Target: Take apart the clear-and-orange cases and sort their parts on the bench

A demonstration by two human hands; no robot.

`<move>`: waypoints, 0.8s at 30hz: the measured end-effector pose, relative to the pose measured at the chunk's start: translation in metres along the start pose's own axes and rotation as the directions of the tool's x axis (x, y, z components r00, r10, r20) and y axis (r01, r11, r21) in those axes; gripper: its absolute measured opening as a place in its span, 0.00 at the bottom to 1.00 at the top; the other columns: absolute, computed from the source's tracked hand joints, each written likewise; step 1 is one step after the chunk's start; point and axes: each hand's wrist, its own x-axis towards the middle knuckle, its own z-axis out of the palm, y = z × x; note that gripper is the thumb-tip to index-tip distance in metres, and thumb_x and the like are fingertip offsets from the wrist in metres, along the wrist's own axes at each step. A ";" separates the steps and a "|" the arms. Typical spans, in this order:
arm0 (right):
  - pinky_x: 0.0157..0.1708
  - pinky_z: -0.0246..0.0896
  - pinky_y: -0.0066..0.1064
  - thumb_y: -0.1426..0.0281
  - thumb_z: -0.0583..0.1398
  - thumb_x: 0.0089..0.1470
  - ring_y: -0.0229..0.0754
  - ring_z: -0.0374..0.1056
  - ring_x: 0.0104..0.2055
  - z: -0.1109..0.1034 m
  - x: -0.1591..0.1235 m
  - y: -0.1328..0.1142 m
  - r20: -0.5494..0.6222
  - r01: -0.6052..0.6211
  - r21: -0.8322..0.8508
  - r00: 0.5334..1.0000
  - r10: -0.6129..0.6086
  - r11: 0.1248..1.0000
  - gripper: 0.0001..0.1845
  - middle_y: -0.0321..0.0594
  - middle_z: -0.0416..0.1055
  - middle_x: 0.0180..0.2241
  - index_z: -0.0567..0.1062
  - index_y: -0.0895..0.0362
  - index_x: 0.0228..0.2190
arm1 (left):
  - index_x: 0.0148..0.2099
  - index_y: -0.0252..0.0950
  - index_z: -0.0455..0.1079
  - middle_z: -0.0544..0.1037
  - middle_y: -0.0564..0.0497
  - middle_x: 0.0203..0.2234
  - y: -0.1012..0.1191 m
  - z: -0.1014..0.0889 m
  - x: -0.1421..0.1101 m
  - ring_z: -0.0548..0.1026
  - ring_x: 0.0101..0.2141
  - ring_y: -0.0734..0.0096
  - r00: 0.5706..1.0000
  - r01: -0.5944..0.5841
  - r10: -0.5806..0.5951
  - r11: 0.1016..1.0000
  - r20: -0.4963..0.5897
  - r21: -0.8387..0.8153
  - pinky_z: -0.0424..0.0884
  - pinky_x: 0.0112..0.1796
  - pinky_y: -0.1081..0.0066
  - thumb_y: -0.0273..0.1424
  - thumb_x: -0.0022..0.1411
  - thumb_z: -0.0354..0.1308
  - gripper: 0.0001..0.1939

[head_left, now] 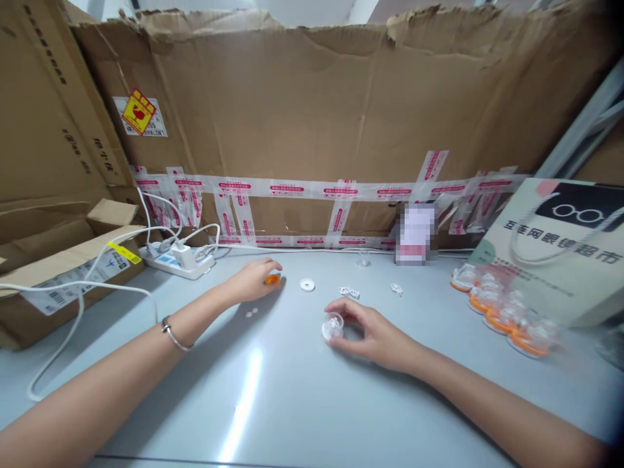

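Observation:
My left hand (pixel 256 278), a bracelet on its wrist, is closed around a small orange plastic piece (pixel 272 279) above the table. Between the thumb and fingers of my right hand (pixel 365 328) is a small clear round case (pixel 333 325) with white parts inside, at table height. A white disc with a central hole (pixel 307 285) lies between my hands. Beyond my right hand are small white plastic parts (pixel 349 292) and another white part (pixel 396 288). Two tiny pale discs (pixel 251 312) rest below my left hand. Farther back stands a clear cup-like piece (pixel 363 260).
A row of clear domed pieces on orange bases (pixel 502 312) stands at right before a paper bag (pixel 550 253). At left are a power strip (pixel 195 265), white cables and an open carton (pixel 73 279). A large cardboard box (pixel 292 104) walls off the back.

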 end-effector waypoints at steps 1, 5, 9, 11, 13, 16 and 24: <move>0.43 0.60 0.29 0.67 0.60 0.47 0.36 0.64 0.40 0.000 0.000 0.002 -0.003 0.010 0.004 1.000 -0.010 1.000 0.17 0.37 0.66 0.38 0.65 0.55 0.40 | 0.47 0.35 0.64 0.69 0.45 0.44 0.003 0.002 0.003 0.68 0.44 0.61 1.000 -0.008 0.008 1.000 0.003 0.000 0.63 0.45 0.65 0.37 0.56 0.52 0.18; 0.39 0.60 0.26 0.68 0.60 0.47 0.36 0.64 0.37 0.000 -0.003 0.007 -0.014 0.035 0.028 0.999 -0.035 0.999 0.12 0.36 0.67 0.35 0.66 0.55 0.36 | 0.48 0.36 0.64 0.69 0.45 0.43 0.021 0.014 0.016 0.67 0.44 0.61 0.995 -0.102 0.102 0.995 0.016 -0.005 0.62 0.45 0.66 0.39 0.55 0.54 0.20; 0.39 0.60 0.26 0.68 0.60 0.47 0.36 0.63 0.37 -0.001 -0.004 0.008 -0.014 0.032 0.058 0.999 -0.031 0.998 0.13 0.35 0.67 0.35 0.66 0.55 0.36 | 0.43 0.36 0.68 0.72 0.46 0.35 0.035 0.026 0.035 0.70 0.37 0.64 0.996 -0.088 0.088 0.996 0.018 0.010 0.65 0.39 0.69 0.39 0.55 0.54 0.16; 0.39 0.59 0.26 0.67 0.60 0.47 0.36 0.63 0.36 -0.001 -0.004 0.008 -0.006 0.028 0.067 1.000 -0.028 0.997 0.13 0.35 0.67 0.35 0.66 0.55 0.36 | 0.38 0.35 0.70 0.72 0.47 0.33 0.036 0.030 0.047 0.70 0.34 0.66 0.998 -0.068 0.068 0.998 0.011 0.007 0.65 0.37 0.71 0.37 0.55 0.53 0.13; 0.39 0.59 0.26 0.67 0.60 0.47 0.36 0.63 0.36 -0.001 -0.004 0.008 -0.005 0.029 0.069 1.000 -0.028 0.997 0.13 0.36 0.67 0.35 0.66 0.55 0.36 | 0.36 0.34 0.70 0.73 0.47 0.32 0.034 0.033 0.061 0.71 0.34 0.65 0.999 -0.046 0.046 0.999 -0.001 0.006 0.65 0.36 0.71 0.36 0.54 0.53 0.11; 0.39 0.59 0.26 0.68 0.60 0.46 0.36 0.63 0.36 -0.001 -0.005 0.008 -0.011 0.029 0.060 1.000 -0.028 0.998 0.13 0.36 0.67 0.35 0.66 0.55 0.36 | 0.36 0.33 0.70 0.73 0.46 0.32 0.031 0.040 0.079 0.71 0.35 0.65 1.000 -0.001 0.001 1.000 -0.022 0.000 0.65 0.37 0.71 0.36 0.54 0.53 0.12; 0.40 0.59 0.26 0.66 0.62 0.45 0.36 0.64 0.37 -0.001 -0.004 0.007 -0.028 0.005 0.078 1.000 -0.002 0.997 0.16 0.35 0.68 0.36 0.67 0.55 0.37 | 0.42 0.31 0.68 0.73 0.44 0.38 0.024 0.021 0.078 0.71 0.38 0.65 0.996 0.067 -0.070 0.997 -0.057 -0.044 0.65 0.40 0.70 0.38 0.56 0.51 0.17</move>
